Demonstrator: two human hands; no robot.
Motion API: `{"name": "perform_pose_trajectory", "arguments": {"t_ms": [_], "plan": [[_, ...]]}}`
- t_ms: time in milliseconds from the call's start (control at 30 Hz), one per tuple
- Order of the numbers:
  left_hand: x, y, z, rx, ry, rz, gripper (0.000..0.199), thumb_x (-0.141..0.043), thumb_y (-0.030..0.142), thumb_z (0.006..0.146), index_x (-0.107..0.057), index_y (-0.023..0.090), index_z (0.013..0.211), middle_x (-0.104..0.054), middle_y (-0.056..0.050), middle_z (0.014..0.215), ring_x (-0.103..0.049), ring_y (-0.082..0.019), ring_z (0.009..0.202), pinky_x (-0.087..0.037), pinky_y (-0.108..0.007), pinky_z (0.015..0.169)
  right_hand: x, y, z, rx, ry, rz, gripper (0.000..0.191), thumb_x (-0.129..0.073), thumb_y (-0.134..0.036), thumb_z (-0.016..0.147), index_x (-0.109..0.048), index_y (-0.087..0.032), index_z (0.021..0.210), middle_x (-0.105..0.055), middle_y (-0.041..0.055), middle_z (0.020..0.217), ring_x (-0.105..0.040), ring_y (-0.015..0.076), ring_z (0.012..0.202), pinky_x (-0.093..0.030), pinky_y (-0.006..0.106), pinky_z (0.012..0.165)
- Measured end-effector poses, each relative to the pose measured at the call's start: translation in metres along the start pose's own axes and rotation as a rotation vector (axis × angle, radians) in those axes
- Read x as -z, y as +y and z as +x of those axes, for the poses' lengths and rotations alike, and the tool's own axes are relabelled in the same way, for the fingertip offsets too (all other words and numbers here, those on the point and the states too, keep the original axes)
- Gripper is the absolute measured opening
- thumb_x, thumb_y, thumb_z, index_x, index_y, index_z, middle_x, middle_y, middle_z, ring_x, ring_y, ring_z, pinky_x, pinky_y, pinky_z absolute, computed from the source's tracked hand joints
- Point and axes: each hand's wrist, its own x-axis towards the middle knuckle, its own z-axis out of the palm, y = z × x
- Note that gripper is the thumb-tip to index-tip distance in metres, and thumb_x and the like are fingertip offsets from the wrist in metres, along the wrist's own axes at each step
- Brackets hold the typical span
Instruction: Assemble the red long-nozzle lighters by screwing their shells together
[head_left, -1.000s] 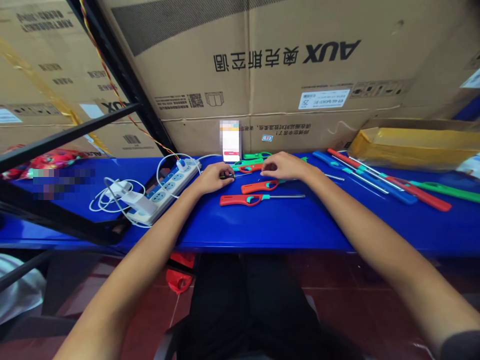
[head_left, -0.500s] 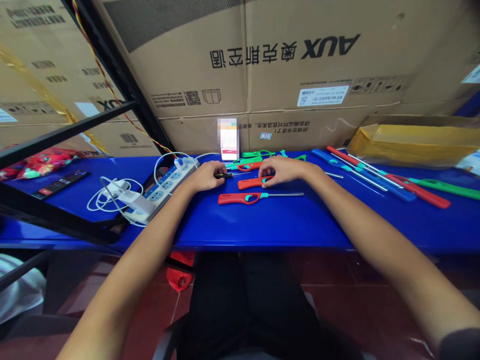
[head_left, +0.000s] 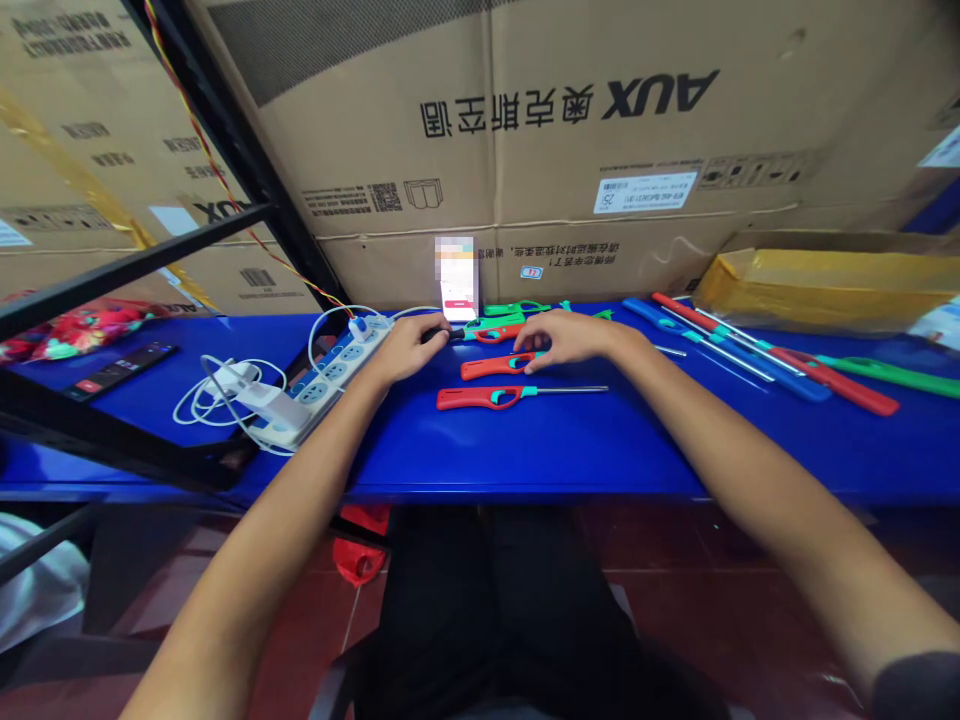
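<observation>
Left hand [head_left: 409,348] clamped on a small screwdriver [head_left: 448,335] near the blue table's [head_left: 570,450] back edge, right hand [head_left: 564,338] open, fingertips touching a red lighter [head_left: 491,368], second red lighter [head_left: 480,398] just nearer the front edge, AUX carton [head_left: 570,130] behind

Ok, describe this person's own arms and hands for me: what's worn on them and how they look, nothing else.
Both arms are bare along the forearm, and neither the left hand nor the right hand shows a glove, ring or watch. A dark sleeve shows high on the right arm; any sleeve on the left arm is out of view.
</observation>
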Motion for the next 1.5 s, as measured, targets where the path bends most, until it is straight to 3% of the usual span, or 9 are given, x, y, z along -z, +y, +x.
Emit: {"name": "perform_pose_trajectory", "arguments": {"t_ms": [200,467,733,867,1000,1133,1200,1367,1500], "plan": [[-0.004,0.011,-0.002,0.042,0.02,-0.123,0.04,-0.068,0.05,0.093,-0.076,0.018,0.116,-0.082,-0.009,0.114,-0.073,-0.027,0.104,-0.054,-0.039,0.097,-0.001,0.012,0.0,-0.054,-0.025,0.025,0.028,-0.081,-0.039,0.088,-0.088,-0.023,0.11,-0.083,0.0075,0.102,-0.072,0.0257,0.088,-0.052,0.039,0.077],[-0.015,0.023,-0.003,0.072,0.162,-0.177,0.034,-0.066,0.051,0.098,-0.074,0.018,0.104,-0.081,-0.007,0.105,-0.071,-0.024,0.099,-0.054,-0.038,0.097,-0.014,0.001,0.008,0.042,-0.02,0.042,0.022,-0.079,-0.033,0.095,-0.087,-0.023,0.112,-0.083,0.0066,0.099,-0.07,0.0223,0.084,-0.05,0.038,0.077],[-0.018,-0.003,-0.004,0.057,-0.073,-0.091,0.033,-0.068,0.047,0.095,-0.079,0.02,0.109,-0.083,-0.008,0.111,-0.075,-0.028,0.105,-0.055,-0.042,0.098,-0.012,0.015,0.006,-0.04,-0.077,0.098,0.026,-0.079,-0.035,0.091,-0.083,-0.022,0.114,-0.079,0.0081,0.102,-0.066,0.0247,0.084,-0.05,0.039,0.075],[-0.025,-0.006,-0.001,-0.037,-0.077,0.064,0.031,-0.061,0.043,0.099,-0.079,0.021,0.111,-0.083,-0.01,0.111,-0.074,-0.029,0.105,-0.055,-0.045,0.099,-0.009,0.018,0.004,-0.03,-0.1,0.095,0.026,-0.073,-0.039,0.096,-0.08,-0.022,0.115,-0.078,0.0099,0.109,-0.066,0.026,0.09,-0.05,0.039,0.078],[-0.023,0.007,-0.002,-0.093,0.005,0.074,0.035,-0.055,0.044,0.106,-0.079,0.02,0.114,-0.083,-0.012,0.12,-0.072,-0.03,0.115,-0.052,-0.049,0.11,-0.006,0.021,0.003,0.005,-0.045,0.075,0.022,-0.073,-0.036,0.094,-0.075,-0.022,0.111,-0.075,0.0115,0.116,-0.066,0.0284,0.097,-0.051,0.04,0.084],[-0.02,0.03,0.003,0.005,0.199,-0.151,0.035,-0.057,0.046,0.107,-0.079,0.019,0.11,-0.082,-0.01,0.116,-0.073,-0.027,0.111,-0.055,-0.043,0.105,-0.005,0.02,0.003,0.073,0.094,0.127,0.022,-0.07,-0.037,0.096,-0.067,-0.024,0.114,-0.073,0.0115,0.122,-0.066,0.0298,0.105,-0.052,0.043,0.093],[-0.021,0.037,0.011,0.081,0.138,-0.35,0.032,-0.069,0.047,0.099,-0.078,0.019,0.111,-0.082,-0.009,0.112,-0.074,-0.025,0.103,-0.057,-0.04,0.096,-0.005,0.017,0.003,0.121,0.161,0.143,0.021,-0.068,-0.036,0.098,-0.065,-0.027,0.116,-0.075,0.0094,0.123,-0.067,0.029,0.108,-0.052,0.043,0.097],[-0.02,0.042,0.032,0.322,-0.23,-0.865,0.035,-0.079,0.037,0.086,-0.081,0.02,0.116,-0.082,-0.012,0.109,-0.077,-0.024,0.092,-0.061,-0.038,0.081,-0.006,0.009,0.002,0.151,0.278,0.099,0.022,-0.066,-0.034,0.102,-0.067,-0.027,0.122,-0.079,0.0071,0.115,-0.07,0.0269,0.1,-0.051,0.041,0.091],[-0.011,0.045,0.033,0.393,-0.387,-0.904,0.049,-0.081,0.032,0.086,-0.079,0.02,0.133,-0.08,-0.012,0.102,-0.073,-0.021,0.082,-0.052,-0.031,0.061,-0.006,0.008,0.001,0.134,0.351,0.057,0.022,-0.063,-0.033,0.104,-0.071,-0.026,0.123,-0.081,0.0088,0.119,-0.073,0.0279,0.105,-0.052,0.042,0.096]]}}
